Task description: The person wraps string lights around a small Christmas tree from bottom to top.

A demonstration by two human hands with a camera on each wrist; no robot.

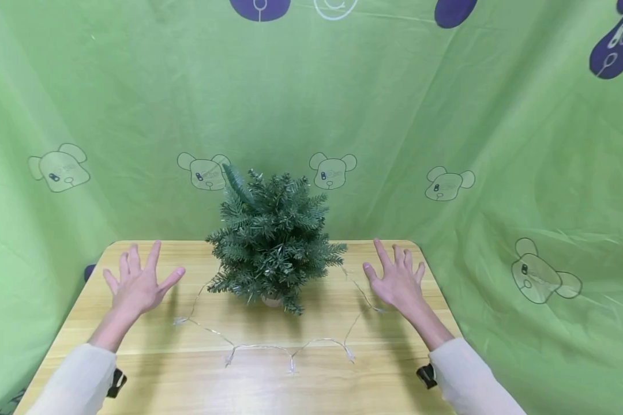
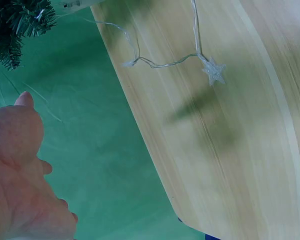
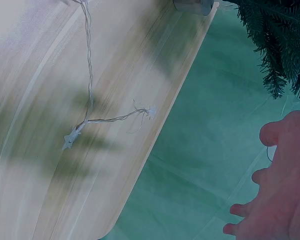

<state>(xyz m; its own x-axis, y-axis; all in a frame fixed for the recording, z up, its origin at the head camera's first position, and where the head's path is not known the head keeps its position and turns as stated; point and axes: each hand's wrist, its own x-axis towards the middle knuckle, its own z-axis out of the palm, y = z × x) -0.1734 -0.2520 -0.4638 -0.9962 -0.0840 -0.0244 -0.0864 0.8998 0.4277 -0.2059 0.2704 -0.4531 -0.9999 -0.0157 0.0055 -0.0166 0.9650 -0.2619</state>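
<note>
A small artificial Christmas tree (image 1: 275, 242) stands on the wooden table near its back edge. Around its front, a string of star lights (image 1: 262, 346) lies in a loose loop on the tabletop. Left of the tree my left hand (image 1: 137, 288) hovers, fingers spread and holding nothing. My right hand (image 1: 398, 282) is raised on the other side, likewise with spread fingers and nothing in it. In the left wrist view a clear star (image 2: 214, 71) hangs off the wire. Another star (image 3: 71, 138) shows in the right wrist view. Foliage hides most of the tree's base (image 1: 271, 301).
The light wooden table (image 1: 197, 386) has rounded back corners. Behind and beside it hangs a green cloth (image 1: 384, 104) printed with bear heads. A dark wrist device (image 1: 427, 376) sits under the right sleeve, and a similar one (image 1: 116, 383) under the left.
</note>
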